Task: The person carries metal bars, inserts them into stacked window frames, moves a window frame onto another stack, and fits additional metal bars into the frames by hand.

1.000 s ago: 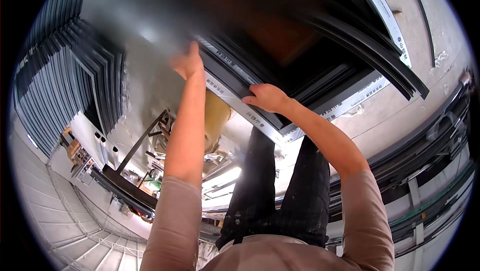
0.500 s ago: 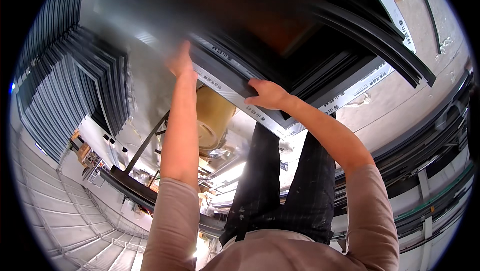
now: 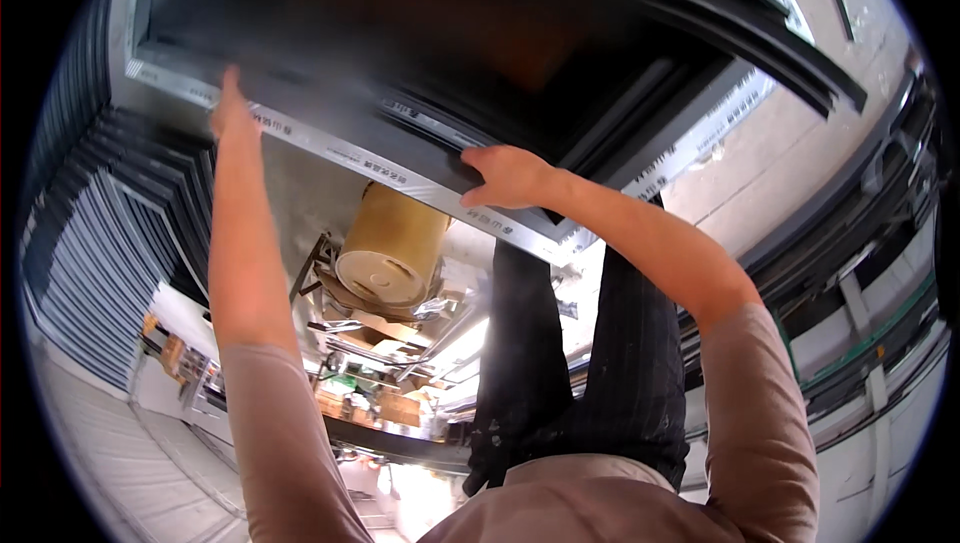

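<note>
A large dark grey metal frame (image 3: pixel 330 113) is held out in front of me, its near edge covered with pale printed film. Toward the left end of that edge, my left hand (image 3: pixel 236 115) is closed on the frame, a finger pointing up over the dark face. My right hand (image 3: pixel 510 177) grips the same edge near the frame's near corner. Its thumb and finger clasp the bar, and the other fingers are hidden. Dark curved-looking strips (image 3: pixel 750 38) extend over the frame's right side. Blur and shadow obscure the frame's middle.
Many similar dark frames stand stacked (image 3: pixel 95 263) on the left. A tan cylindrical drum (image 3: pixel 393 243) stands below the frame, among cardboard and scraps. Long dark profiles (image 3: pixel 850 253) lie along the right, by pale floor (image 3: pixel 745 193). My legs (image 3: pixel 530 343) are beneath the near corner.
My left hand has moved left along the near edge, away from my right hand. The frame has shifted and its far left corner now shows. My right hand has moved slightly left. More of the drum is visible.
</note>
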Demonstrator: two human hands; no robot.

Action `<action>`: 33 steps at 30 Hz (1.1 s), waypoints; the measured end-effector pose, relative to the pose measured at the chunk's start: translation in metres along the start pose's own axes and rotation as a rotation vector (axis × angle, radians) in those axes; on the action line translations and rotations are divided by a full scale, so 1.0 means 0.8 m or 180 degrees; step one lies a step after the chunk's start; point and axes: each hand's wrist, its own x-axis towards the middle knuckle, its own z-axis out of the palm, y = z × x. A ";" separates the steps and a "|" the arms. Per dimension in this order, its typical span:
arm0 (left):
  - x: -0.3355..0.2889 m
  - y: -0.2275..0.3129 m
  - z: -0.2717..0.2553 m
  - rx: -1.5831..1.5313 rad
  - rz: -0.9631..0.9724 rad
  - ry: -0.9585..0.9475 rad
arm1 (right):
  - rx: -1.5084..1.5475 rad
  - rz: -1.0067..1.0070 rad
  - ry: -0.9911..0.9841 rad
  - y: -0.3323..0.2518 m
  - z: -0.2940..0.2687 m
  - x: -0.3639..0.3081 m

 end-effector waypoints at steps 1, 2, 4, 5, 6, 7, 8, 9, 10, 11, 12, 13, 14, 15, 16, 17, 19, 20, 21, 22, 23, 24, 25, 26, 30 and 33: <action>0.001 -0.005 -0.001 -0.0035 -0.0059 -0.0289 | -0.0016 -0.0043 -0.0063 0.003 -0.002 -0.001; 0.008 -0.001 -0.006 -0.0068 -0.0092 -0.0560 | -0.0027 -0.0125 -0.0117 0.003 -0.001 0.000; 0.004 0.003 -0.009 -0.0059 -0.0234 -0.0710 | -0.0084 -0.0158 0.0052 0.007 0.006 0.003; 0.001 0.004 -0.007 -0.0008 -0.0243 -0.0651 | -0.0083 -0.0115 -0.0003 0.004 0.003 -0.001; -0.003 0.008 -0.011 0.0057 -0.0293 -0.0515 | -0.0079 -0.0104 -0.0069 0.000 0.002 -0.004; -0.015 0.008 -0.009 0.0188 -0.0556 -0.0602 | -0.0139 -0.0190 0.0125 0.005 0.007 -0.009; -0.026 0.009 -0.008 0.0326 -0.0814 -0.0676 | -0.0072 -0.0168 0.0209 0.015 0.004 -0.015; -0.048 0.004 -0.011 0.0370 -0.0862 -0.1013 | -0.0368 0.0003 -0.0156 0.019 -0.004 -0.021; -0.078 -0.009 -0.012 0.0426 -0.0927 -0.1342 | -0.0651 0.0174 -0.0538 0.019 -0.011 -0.032; -0.099 -0.021 -0.017 0.0526 -0.0932 -0.1182 | -0.0986 0.0256 -0.0547 0.012 -0.023 -0.051; -0.123 -0.039 -0.014 0.0603 -0.0935 -0.1052 | -0.1251 0.0311 -0.0603 0.021 -0.026 -0.061; -0.154 -0.060 -0.014 0.0569 -0.0924 -0.1241 | -0.1510 0.0417 -0.0677 0.025 -0.033 -0.075; -0.186 -0.079 -0.019 0.0528 -0.0903 -0.1417 | -0.1778 0.0508 -0.0748 0.024 -0.038 -0.086; -0.214 -0.100 -0.023 0.0532 -0.1038 -0.1528 | -0.1741 0.0516 -0.0702 0.025 -0.038 -0.095; -0.241 -0.117 -0.022 0.0533 -0.1185 -0.1641 | -0.1899 0.0513 -0.0746 0.027 -0.039 -0.103; -0.273 -0.129 -0.015 0.0555 -0.1232 -0.1484 | -0.2060 0.0504 -0.0802 0.028 -0.038 -0.110; -0.301 -0.138 -0.011 0.0570 -0.1248 -0.1313 | -0.2135 0.0540 -0.0676 0.022 -0.027 -0.113; -0.301 -0.144 -0.008 0.0481 -0.1288 -0.1223 | -0.2236 0.0576 -0.0575 0.019 -0.022 -0.112; -0.305 -0.144 -0.006 0.0398 -0.1341 -0.1126 | -0.2234 0.0565 -0.0569 0.020 -0.019 -0.112; -0.305 -0.142 -0.003 0.0396 -0.1334 -0.1115 | -0.2176 0.0606 -0.0533 0.022 -0.017 -0.111; -0.304 -0.139 0.000 0.0527 -0.1412 -0.1123 | -0.2120 0.0646 -0.0501 0.024 -0.014 -0.111; -0.305 -0.135 0.003 0.0658 -0.1495 -0.1144 | -0.2125 0.0646 -0.0503 0.026 -0.011 -0.109; -0.309 -0.131 0.004 0.0657 -0.1576 -0.1133 | -0.2166 0.0646 -0.0486 0.028 -0.007 -0.108; -0.308 -0.132 0.001 0.0649 -0.1587 -0.1132 | -0.2209 0.0649 -0.0474 0.032 -0.005 -0.106; -0.299 -0.136 -0.004 0.0386 -0.1574 -0.1259 | -0.2221 0.0632 -0.0556 0.023 -0.009 -0.111; -0.298 -0.139 -0.003 0.0326 -0.1597 -0.1223 | -0.2281 0.0599 -0.0326 0.030 -0.002 -0.109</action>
